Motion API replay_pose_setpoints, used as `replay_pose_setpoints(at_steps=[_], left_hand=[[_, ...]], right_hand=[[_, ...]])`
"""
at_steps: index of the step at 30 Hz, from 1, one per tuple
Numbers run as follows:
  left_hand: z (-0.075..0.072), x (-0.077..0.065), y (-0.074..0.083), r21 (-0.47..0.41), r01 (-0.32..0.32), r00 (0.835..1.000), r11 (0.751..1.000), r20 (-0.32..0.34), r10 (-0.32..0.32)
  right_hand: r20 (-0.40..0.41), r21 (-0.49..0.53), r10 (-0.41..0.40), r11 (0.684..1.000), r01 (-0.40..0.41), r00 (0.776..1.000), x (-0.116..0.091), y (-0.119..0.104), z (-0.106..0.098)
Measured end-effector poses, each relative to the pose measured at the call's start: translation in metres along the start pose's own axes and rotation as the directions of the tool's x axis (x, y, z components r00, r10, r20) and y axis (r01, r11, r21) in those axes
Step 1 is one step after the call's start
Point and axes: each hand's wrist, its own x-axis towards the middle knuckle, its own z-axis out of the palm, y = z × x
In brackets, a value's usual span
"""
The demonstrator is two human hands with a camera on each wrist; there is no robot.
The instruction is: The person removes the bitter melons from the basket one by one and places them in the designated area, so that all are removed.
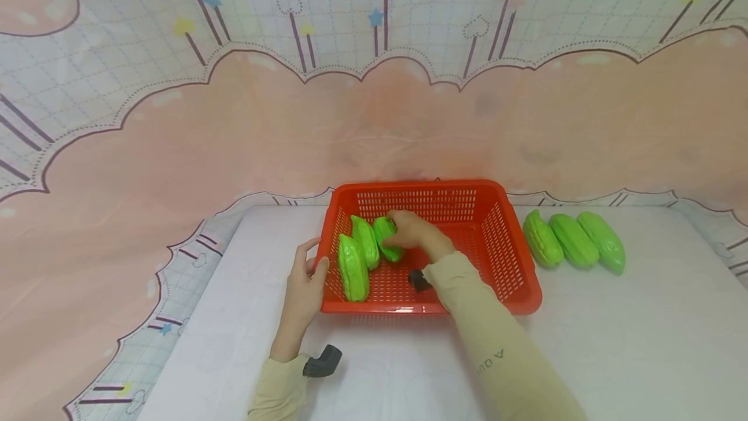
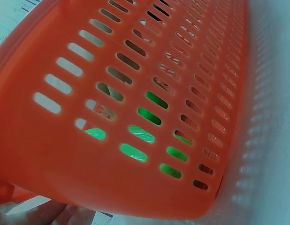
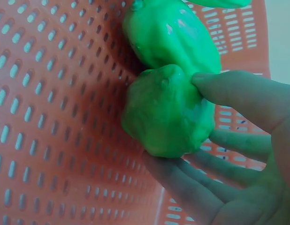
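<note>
Fingers of my left hand (image 1: 306,284) pinch the left rim of the red basket (image 1: 386,308), probably so it cannot slide on the white desk (image 1: 374,375) while I work inside. Along that side lie a front gourd (image 1: 353,271), green and ribbed, and a second gourd (image 1: 366,245) beside it, set lengthwise, I'd judge, to save room. My right hand (image 1: 417,231) pinches a third gourd (image 3: 166,115) between thumb and curved fingers, its flank touching its neighbour, which should keep the row compact; whether it rests on the basket floor I cannot tell. Right of the basket, three more gourds (image 1: 574,241) lie side by side on the desk, handy for reaching, before the cloud-patterned cloth (image 1: 421,128).
</note>
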Motion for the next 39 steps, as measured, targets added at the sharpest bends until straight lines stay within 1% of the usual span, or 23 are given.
replay_pose_setpoints(at_steps=[11,18,25,34,39], left_hand=[[0.000,-0.001,0.003,-0.031,-0.003,1.000,1.000,0.015,0.003],[0.000,-0.001,0.002,-0.034,-0.008,1.000,0.999,0.012,0.009],[0.000,0.000,0.001,-0.022,-0.008,1.000,1.000,0.004,0.008],[-0.001,0.000,0.001,-0.007,-0.010,1.000,1.000,-0.001,0.010],[-0.001,-0.001,0.001,-0.007,-0.010,1.000,1.000,0.002,0.010]], right_hand=[[-0.042,0.005,0.013,1.000,-0.013,0.999,-0.006,-0.003,-0.005],[-0.074,-0.025,-0.022,0.999,0.020,0.997,-0.010,-0.005,-0.008],[-0.088,-0.041,-0.019,0.999,0.016,0.996,-0.017,-0.006,-0.012],[-0.117,-0.068,-0.074,0.996,0.066,0.990,-0.026,-0.005,-0.017],[-0.125,-0.066,-0.083,0.995,0.075,0.989,-0.032,-0.004,-0.019]])
